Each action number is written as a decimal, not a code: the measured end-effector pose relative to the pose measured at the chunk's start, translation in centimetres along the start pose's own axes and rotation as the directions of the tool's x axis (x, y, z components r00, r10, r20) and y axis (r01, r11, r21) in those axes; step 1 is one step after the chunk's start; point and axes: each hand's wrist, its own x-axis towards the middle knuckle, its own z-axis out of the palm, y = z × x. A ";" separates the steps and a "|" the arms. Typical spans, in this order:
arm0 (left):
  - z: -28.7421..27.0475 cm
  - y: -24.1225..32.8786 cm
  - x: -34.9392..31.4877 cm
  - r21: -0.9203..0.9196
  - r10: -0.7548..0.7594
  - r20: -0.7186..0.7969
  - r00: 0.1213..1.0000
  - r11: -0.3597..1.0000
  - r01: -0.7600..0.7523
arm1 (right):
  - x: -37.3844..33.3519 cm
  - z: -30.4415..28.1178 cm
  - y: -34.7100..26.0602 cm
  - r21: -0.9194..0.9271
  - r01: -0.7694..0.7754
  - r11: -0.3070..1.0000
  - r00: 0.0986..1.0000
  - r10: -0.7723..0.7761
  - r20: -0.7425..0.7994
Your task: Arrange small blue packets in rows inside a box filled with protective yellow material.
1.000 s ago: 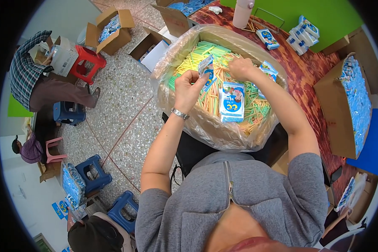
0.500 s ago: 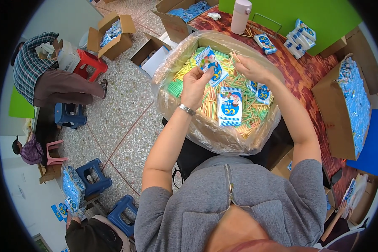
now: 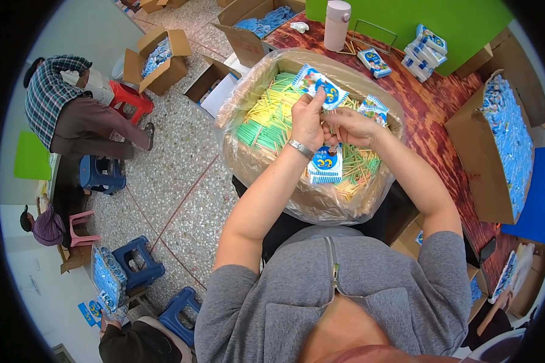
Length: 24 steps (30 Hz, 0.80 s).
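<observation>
A carton lined with clear plastic (image 3: 236, 163) sits in front of me, full of thin yellow, green and pale sticks (image 3: 257, 134). Above them my left hand (image 3: 307, 124) grips a blue and white printed packet (image 3: 333, 94) between thumb and fingers. My right hand (image 3: 354, 127) is closed at the packet's lower edge, close against the left; what its fingertips pinch is hidden. Under my hands a second packet (image 3: 326, 166) lies on the sticks, partly covered. Another packet (image 3: 374, 109) rests beyond my right hand, near the carton's right wall.
On the red patterned table (image 3: 418, 121) are a pale pink bottle (image 3: 337, 25), a wire stand (image 3: 375, 36) and stacked packets (image 3: 427, 51). A carton of blue packets (image 3: 505, 145) stands right. Leftward, a person (image 3: 72, 109) bends by a red stool (image 3: 133, 104); blue stools (image 3: 138, 263) stand nearer.
My right hand has come down and left from the far side of the carton to meet my left. The held packet has moved slightly right and tilted further over.
</observation>
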 end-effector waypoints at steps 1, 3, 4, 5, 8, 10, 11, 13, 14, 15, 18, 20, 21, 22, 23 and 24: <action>0.6 0.0 -0.5 0.044 0.007 0.032 0.999 0.999 -0.008 | 0.1 -1.3 0.7 -0.124 0.041 0.991 0.999 -0.037 0.034; 0.1 0.9 -1.2 0.133 0.136 0.043 0.990 0.981 -0.140 | -0.4 -0.4 -0.3 -0.095 0.011 0.995 0.999 -0.007 0.040; -0.3 1.6 -1.3 0.215 0.255 0.073 0.964 0.940 -0.264 | -1.1 0.0 -1.1 -0.195 0.023 0.980 0.999 -0.031 -0.036; -1.5 2.4 -1.4 0.328 0.330 0.116 0.937 0.877 -0.350 | -2.0 0.9 -2.1 -0.295 0.029 0.955 0.992 -0.064 -0.111; -5.1 3.4 -1.4 0.551 0.259 0.149 0.954 0.780 -0.297 | -4.8 3.2 -6.7 -0.607 -0.034 0.794 0.982 -0.086 -0.167; -4.5 3.6 -2.4 0.829 0.287 0.219 0.932 0.450 -0.333 | -5.8 4.4 -9.3 -0.870 -0.056 0.490 0.989 -0.091 -0.115; -5.1 3.3 -2.5 0.846 0.295 0.239 0.925 0.405 -0.348 | -5.8 5.7 -10.2 -0.872 -0.047 0.487 0.991 -0.085 -0.101; -4.3 4.1 -3.4 0.884 0.300 0.263 0.917 0.306 -0.354 | -5.9 7.1 -11.9 -0.999 0.031 0.022 0.996 -0.087 0.029; -4.0 4.5 -3.8 0.912 0.307 0.288 0.907 0.201 -0.358 | -5.7 7.6 -12.6 -0.980 0.133 -0.147 0.988 -0.060 0.143; -4.1 4.5 -3.8 0.911 0.308 0.288 0.907 0.203 -0.358 | -5.4 7.8 -13.0 -0.980 0.133 -0.149 0.988 -0.059 0.143; -4.3 4.6 -3.8 0.921 0.293 0.304 0.906 0.152 -0.358 | -4.6 8.5 -13.5 -0.887 0.184 -0.424 0.980 0.007 0.199; -4.3 4.9 -3.8 0.924 0.243 0.238 0.940 0.242 -0.296 | -4.2 9.0 -13.3 -0.827 0.178 -0.533 0.979 0.015 0.202; -4.4 4.9 -3.7 0.924 0.248 0.236 0.940 0.243 -0.296 | -4.0 9.5 -13.3 -0.824 0.182 -0.536 0.979 0.019 0.205; -4.8 4.8 -3.5 0.924 0.238 0.244 0.940 0.238 -0.300 | -3.8 10.0 -13.2 -0.800 0.140 -0.584 0.987 0.017 0.161; -4.5 5.0 -3.5 0.923 0.224 0.256 0.940 0.234 -0.307 | -3.7 10.4 -13.1 -0.773 0.094 -0.628 0.994 0.010 0.113; -4.3 5.1 -3.6 0.921 0.225 0.257 0.940 0.236 -0.309 | -3.5 10.8 -13.0 -0.771 0.093 -0.630 0.994 0.010 0.112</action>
